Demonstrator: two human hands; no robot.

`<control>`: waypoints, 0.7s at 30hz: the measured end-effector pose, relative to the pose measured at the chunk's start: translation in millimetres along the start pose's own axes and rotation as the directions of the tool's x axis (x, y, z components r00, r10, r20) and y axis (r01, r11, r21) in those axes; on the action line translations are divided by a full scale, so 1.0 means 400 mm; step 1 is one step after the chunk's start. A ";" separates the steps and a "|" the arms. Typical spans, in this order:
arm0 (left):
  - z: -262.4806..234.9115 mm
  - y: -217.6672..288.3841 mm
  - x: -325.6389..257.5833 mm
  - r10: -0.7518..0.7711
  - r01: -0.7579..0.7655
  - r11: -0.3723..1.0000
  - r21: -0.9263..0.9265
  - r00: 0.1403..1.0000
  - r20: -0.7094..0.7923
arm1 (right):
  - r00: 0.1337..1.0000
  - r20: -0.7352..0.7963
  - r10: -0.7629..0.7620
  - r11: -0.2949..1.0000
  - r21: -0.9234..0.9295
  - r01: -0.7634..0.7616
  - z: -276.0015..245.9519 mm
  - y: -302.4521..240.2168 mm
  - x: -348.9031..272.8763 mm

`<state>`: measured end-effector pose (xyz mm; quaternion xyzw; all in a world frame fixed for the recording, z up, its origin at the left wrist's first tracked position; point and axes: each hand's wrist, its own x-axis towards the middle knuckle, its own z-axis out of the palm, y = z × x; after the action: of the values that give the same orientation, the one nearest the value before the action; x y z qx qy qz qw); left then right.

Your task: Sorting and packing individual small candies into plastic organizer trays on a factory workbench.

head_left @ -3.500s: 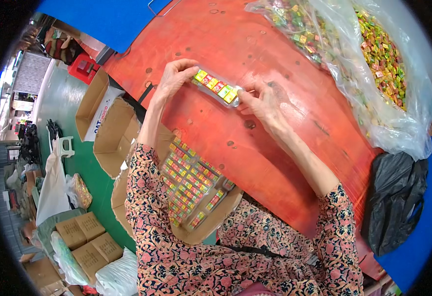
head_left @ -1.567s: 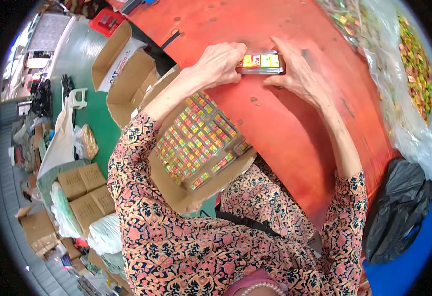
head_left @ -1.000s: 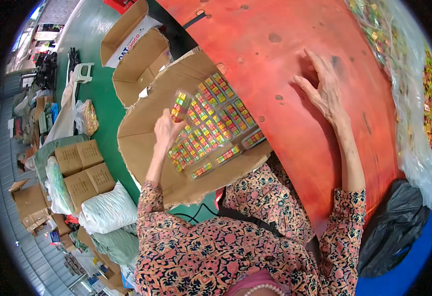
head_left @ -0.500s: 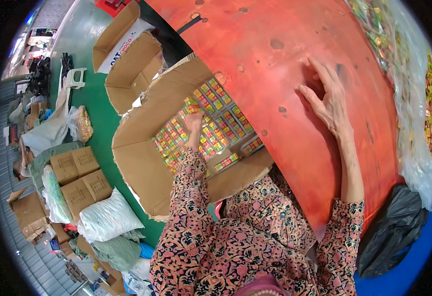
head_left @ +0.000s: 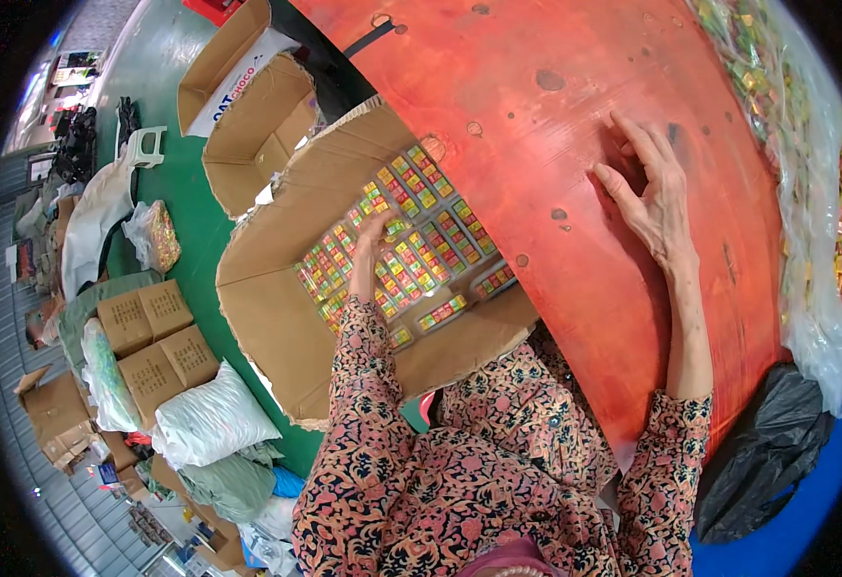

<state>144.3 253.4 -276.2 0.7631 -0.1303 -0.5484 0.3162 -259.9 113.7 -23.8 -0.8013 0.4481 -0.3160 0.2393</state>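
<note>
Left grip (head_left: 373,231) inside cardboard box (head_left: 272,288), down at rows of colorful packs (head_left: 419,271) lying there; cannot tell whether it pinches one. Right grip (head_left: 656,200), loosely spread, over red counter (head_left: 498,178) beside box.

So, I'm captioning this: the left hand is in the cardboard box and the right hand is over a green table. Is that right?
Wrong colour: the head view shows a red table under the right hand; the left hand is in the cardboard box.
</note>
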 end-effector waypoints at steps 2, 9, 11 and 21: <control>-0.027 0.006 0.005 -0.127 0.124 0.992 -0.033 0.984 -0.126 | 1.000 -0.004 -0.015 1.000 0.014 0.015 0.005 -0.011 0.006; 0.009 0.021 0.109 -0.554 0.523 0.794 -0.312 0.832 -0.016 | 0.999 0.011 0.031 0.999 0.036 -0.032 0.003 -0.008 0.004; -0.014 -0.062 0.108 -0.032 -0.007 0.990 -0.141 0.963 -0.268 | 1.000 0.004 -0.002 0.999 0.046 0.002 0.003 -0.023 0.015; 0.063 -0.024 0.067 -0.074 -0.047 0.899 -0.436 0.964 -0.257 | 1.000 0.007 0.009 1.000 -0.002 -0.009 -0.005 0.007 -0.003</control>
<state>129.6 237.5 -307.4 0.7402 0.0454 -0.4578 0.4904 -263.2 113.0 -24.6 -0.8005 0.4514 -0.3117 0.2414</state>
